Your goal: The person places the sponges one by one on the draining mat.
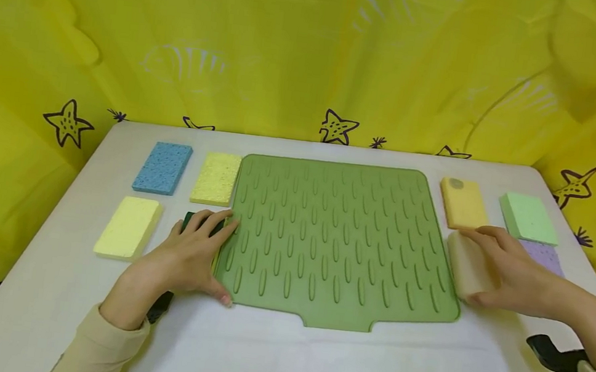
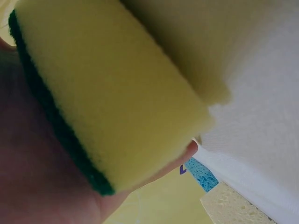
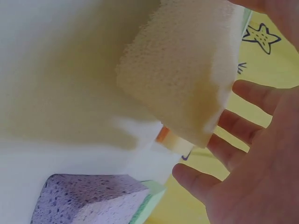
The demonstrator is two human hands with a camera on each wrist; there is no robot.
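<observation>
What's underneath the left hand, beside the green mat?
A sponge, yellow with a dark green layer, clearest in the left wrist view. In the head view, the left hand covers most of it. Whatever lies directly beneath the sponge is hidden.

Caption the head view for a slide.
Left hand holding a green-and-yellow rectangular sponge, right hand a beige rectangular sponge, flanking a green ridged mat.

A yellow backdrop (image 1: 286, 54) (pale prints (image 1: 195, 65), perhaps shells) hangs behind the white table (image 1: 342, 371).

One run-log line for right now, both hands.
left hand: grips yellow-and-green sponge | right hand: grips beige sponge | green mat: between them
</observation>
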